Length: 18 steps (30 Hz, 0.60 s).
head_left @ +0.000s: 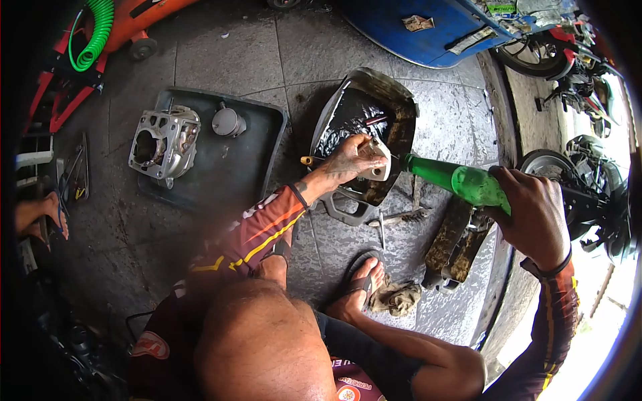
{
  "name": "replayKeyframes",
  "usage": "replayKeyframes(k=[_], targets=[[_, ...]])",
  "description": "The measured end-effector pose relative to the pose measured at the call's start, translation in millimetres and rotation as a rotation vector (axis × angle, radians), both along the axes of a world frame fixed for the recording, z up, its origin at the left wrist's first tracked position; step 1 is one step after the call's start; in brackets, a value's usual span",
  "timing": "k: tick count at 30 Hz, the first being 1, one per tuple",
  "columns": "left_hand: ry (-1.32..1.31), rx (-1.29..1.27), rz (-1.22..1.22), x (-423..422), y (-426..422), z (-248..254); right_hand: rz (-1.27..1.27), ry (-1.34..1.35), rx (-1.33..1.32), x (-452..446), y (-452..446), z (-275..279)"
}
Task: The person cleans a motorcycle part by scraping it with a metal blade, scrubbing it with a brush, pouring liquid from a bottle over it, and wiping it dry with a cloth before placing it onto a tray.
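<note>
My left hand (349, 162) grips a light-grey metal part (380, 168), its exact kind partly hidden by the fingers. Hand and part are over the near right side of a cut-open plastic container (404, 123) with dark liquid inside. My right hand (535, 212) is wrapped around the base of a green glass bottle (461, 179). The bottle lies nearly level, its mouth close to the right side of the metal part. Whether liquid is coming out is too small to tell. A dark reddish stick-like handle (376, 121) shows in the container.
Left, a black tray (267, 167) carries a metal engine casing (165, 144) and a piston (229, 123). A brush (408, 216), a grimy cut container (458, 247) and a rag (396, 299) lie near my foot. Motorcycles (545, 167) stand right; another person's foot (52, 215) shows left.
</note>
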<state>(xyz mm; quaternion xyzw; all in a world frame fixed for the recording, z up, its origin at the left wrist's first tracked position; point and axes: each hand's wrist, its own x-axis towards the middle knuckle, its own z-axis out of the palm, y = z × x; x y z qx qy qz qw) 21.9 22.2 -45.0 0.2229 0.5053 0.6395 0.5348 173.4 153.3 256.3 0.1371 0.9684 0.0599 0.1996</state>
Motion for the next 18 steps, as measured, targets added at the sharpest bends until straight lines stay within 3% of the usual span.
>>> replayKeyframes(k=[2, 4, 6, 8, 9, 14, 16, 18], targets=[[-0.034, 0.015, -0.081, -8.2, 1.0, -2.2, 0.004, 0.005, -0.012, 1.3, 0.2, -0.9], [0.489, -0.085, 0.060, -6.0, 3.5, -18.7, 0.007, 0.007, -0.023, 2.4, -0.9, -1.7], [0.423, 0.036, 0.170, -2.0, 6.5, -24.4, -0.016, -0.013, -0.016, 3.3, -1.9, -2.8], [-0.043, 0.119, 0.118, -3.0, 2.1, -1.4, -0.023, -0.016, -0.019, 1.3, -2.1, -1.9], [0.046, 0.132, 0.143, -2.6, 2.8, 0.1, -0.029, -0.017, -0.020, 0.1, -2.0, -1.3], [-0.010, 0.216, 0.280, 4.9, 8.1, -13.7, -0.029, 0.052, -0.027, -0.4, -1.1, -0.6], [0.291, -0.049, 0.127, -5.6, 0.3, -2.3, -0.024, 0.066, -0.042, 0.4, -0.7, -2.2], [0.324, -0.023, 0.185, -4.7, 2.5, -4.7, -0.018, 0.052, -0.047, 1.0, -0.3, -3.0]])
